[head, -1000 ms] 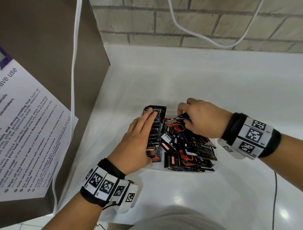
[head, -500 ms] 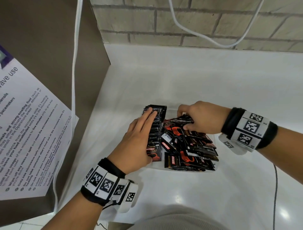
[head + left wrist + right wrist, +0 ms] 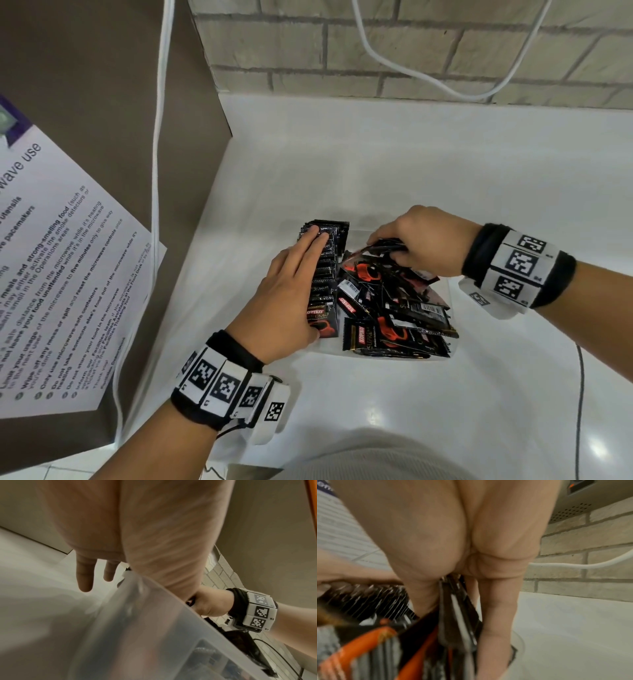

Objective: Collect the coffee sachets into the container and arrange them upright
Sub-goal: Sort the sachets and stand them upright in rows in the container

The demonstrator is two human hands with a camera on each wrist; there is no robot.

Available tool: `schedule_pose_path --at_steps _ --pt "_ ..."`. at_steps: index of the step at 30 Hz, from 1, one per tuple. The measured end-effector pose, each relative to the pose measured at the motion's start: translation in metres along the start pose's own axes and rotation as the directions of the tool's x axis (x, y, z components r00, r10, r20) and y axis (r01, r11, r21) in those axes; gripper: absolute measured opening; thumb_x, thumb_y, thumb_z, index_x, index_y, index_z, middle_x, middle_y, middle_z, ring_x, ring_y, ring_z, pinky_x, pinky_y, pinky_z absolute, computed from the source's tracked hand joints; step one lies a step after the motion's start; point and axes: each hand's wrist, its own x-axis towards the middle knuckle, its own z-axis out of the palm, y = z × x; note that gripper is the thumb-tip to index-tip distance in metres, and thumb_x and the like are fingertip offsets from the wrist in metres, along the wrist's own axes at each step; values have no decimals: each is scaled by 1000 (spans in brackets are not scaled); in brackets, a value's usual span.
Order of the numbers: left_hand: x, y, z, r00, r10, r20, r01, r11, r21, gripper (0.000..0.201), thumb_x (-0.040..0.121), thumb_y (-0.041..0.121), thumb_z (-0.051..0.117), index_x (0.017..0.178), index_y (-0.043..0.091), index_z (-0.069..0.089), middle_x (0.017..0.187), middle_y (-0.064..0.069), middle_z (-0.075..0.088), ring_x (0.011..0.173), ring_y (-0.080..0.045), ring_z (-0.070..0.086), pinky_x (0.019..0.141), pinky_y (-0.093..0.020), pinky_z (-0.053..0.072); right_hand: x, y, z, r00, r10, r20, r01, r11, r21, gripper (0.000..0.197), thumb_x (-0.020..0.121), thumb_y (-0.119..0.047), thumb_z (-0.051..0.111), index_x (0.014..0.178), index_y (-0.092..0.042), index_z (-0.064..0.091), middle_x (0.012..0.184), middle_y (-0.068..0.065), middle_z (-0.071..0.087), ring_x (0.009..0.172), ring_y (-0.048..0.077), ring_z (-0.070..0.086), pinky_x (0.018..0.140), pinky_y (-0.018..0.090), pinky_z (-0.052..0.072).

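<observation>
A clear plastic container (image 3: pixel 449 301) sits on the white counter, full of black and orange coffee sachets. Along its left side stands an upright row of sachets (image 3: pixel 325 274). My left hand (image 3: pixel 294 291) lies flat on that row, fingers straight, pressing its top edges. To the right lies a loose heap of sachets (image 3: pixel 394 318). At the heap's far end my right hand (image 3: pixel 407 245) pinches a small bunch of sachets (image 3: pixel 387 245). The right wrist view shows that bunch of sachets (image 3: pixel 458 615) between thumb and fingers. In the left wrist view the container's wall (image 3: pixel 154 628) fills the lower part.
A brick wall (image 3: pixel 411 51) with a white cable (image 3: pixel 428 78) runs along the counter's back. A brown panel with a printed microwave notice (image 3: pixel 51 274) and another white cable (image 3: pixel 157 171) stands on the left. A thin dark wire (image 3: pixel 580 394) crosses the counter at right.
My right hand has lifted slightly and shifted right with the pinched sachets, tilting them up. The left hand has stayed flat on the upright row.
</observation>
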Motion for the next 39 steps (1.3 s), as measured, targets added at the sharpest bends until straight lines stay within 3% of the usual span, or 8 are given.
schedule_pose_path --at_steps 5,11,13,18,21,25,31,39 --pt "0 0 1 1000 2 -4 -2 1000 -7 144 64 35 96 163 35 -9 166 27 -17 154 -11 6 121 -50 34 -18 9 -17 990 0 -144 21 990 142 42 93 -24 66 131 -42 62 76 -14 66 60 -1 55 63 25 45" --pt "-4 2 -3 1000 6 -9 -7 1000 -26 146 60 44 97 162 40 -7 166 27 -14 154 -11 9 119 -52 36 -44 10 -32 944 76 -322 41 939 341 42 91 -17 73 127 -37 66 74 -33 61 59 -13 59 57 6 42" --pt "-6 3 -6 1000 -1 -6 1 1000 -26 147 58 47 97 161 43 -8 166 28 -13 154 -11 8 120 -53 34 -50 9 -35 916 131 -379 55 895 442 40 91 -21 74 126 -39 67 78 -26 69 54 -3 63 55 11 47" --pt "-18 17 -31 991 -32 -129 4 976 -216 132 63 58 92 159 51 2 158 38 11 151 7 6 123 -27 18 -59 -15 -38 853 243 -462 203 661 723 19 89 -20 75 104 -32 72 84 -21 74 72 -5 67 65 8 47" --pt "-23 33 -44 965 -47 -259 -99 846 -523 107 72 61 85 158 44 23 150 24 47 143 -5 44 116 -24 36 -57 -39 -39 839 243 -487 303 537 788 15 88 -19 75 102 -25 74 91 -11 77 81 5 72 71 10 49" --pt "-15 51 -52 979 -88 -186 -112 531 -840 88 78 38 87 151 36 38 138 4 63 121 -24 67 99 -44 57 -47 -69 -35 877 178 -446 363 364 858 24 88 -11 73 111 -16 72 98 -6 78 87 8 74 73 12 52" --pt "-7 57 -51 993 -119 -21 28 396 -918 69 85 12 77 143 31 43 120 -8 72 100 -38 75 71 -48 65 -32 -85 -20 904 211 -372 320 243 916 29 90 -16 72 119 -16 67 103 -1 77 93 14 75 76 18 55" --pt "-3 47 -47 975 -224 5 93 385 -918 48 92 -4 70 133 18 57 117 -12 75 105 -33 74 77 -46 62 -26 -91 -7 934 228 -273 198 306 931 29 93 -36 67 120 -25 68 109 -6 76 100 8 72 89 25 55"
